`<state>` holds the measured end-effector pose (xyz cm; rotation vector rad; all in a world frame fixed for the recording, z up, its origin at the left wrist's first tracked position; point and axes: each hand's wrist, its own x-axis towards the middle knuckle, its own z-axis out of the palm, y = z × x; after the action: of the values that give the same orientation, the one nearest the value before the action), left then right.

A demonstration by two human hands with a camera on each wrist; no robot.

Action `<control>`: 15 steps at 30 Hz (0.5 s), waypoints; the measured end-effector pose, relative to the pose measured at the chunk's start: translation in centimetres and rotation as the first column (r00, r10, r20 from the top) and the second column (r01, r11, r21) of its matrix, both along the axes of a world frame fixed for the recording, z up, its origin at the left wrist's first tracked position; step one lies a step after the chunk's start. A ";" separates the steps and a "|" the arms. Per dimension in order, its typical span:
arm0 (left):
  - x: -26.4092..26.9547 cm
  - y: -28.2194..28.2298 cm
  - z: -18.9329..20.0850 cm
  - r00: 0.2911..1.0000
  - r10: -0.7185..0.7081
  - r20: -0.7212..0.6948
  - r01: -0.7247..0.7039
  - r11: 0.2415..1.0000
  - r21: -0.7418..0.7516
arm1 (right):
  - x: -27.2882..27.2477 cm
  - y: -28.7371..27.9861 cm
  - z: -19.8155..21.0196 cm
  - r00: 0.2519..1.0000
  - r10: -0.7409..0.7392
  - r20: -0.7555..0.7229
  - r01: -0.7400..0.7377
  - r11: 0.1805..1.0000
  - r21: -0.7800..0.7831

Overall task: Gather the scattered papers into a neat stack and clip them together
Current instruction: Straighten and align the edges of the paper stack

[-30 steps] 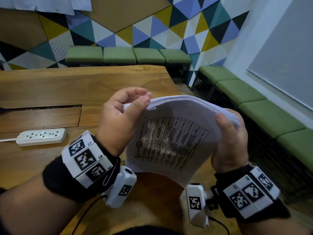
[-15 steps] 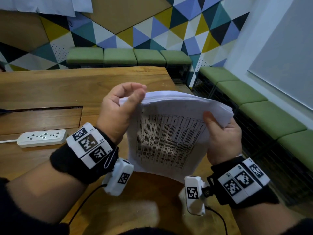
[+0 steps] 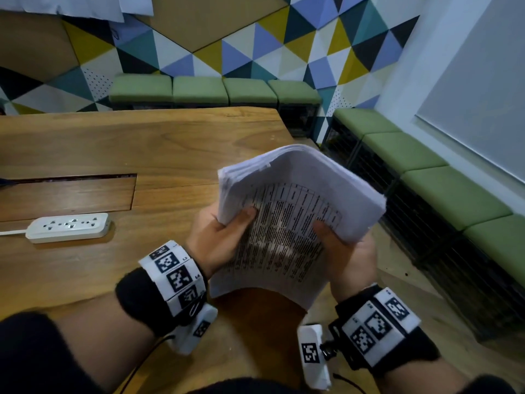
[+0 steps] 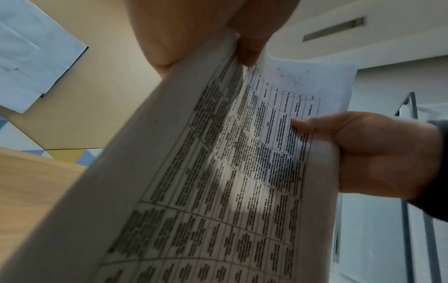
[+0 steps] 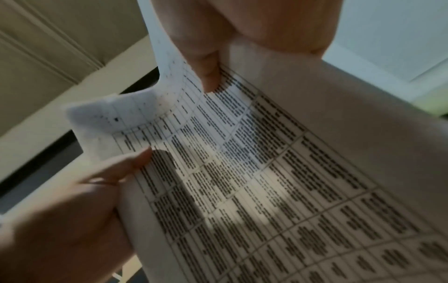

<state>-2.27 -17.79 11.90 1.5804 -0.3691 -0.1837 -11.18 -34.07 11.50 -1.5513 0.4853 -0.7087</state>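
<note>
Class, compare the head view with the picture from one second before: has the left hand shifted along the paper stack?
Yes. The left hand slid from the paper stack top corner down its left edge, toward the person; the power strip lies unmoved.

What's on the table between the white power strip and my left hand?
Nothing: in the head view only bare wooden table lies between the power strip and the left hand, which grips the paper stack.

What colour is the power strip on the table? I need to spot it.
White, best seen in the head view: power strip.
</note>
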 end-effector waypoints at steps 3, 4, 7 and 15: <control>-0.5 0.6 1.4 0.996 -0.014 0.087 0.024 0.993 -0.118 | -0.9 0.0 1.3 0.997 -0.003 0.083 0.002 1.000 0.014; -0.6 0.9 1.7 0.992 -0.039 0.119 0.057 0.987 -0.152 | -1.3 0.0 1.7 0.994 0.004 0.108 -0.005 1.000 0.015; -0.6 1.6 2.1 0.965 -0.110 0.239 0.155 0.972 -0.177 | -2.2 0.3 2.4 0.992 0.006 0.123 -0.003 1.000 -0.022; -0.5 1.4 2.5 0.971 -0.043 0.234 0.094 0.972 -0.215 | -1.7 -0.6 3.3 0.970 -0.026 0.243 0.065 0.986 -0.155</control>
<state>-2.73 -16.37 14.39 1.3673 -0.6040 -0.0114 -12.84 -34.67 14.77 -1.5823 0.2887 -0.9781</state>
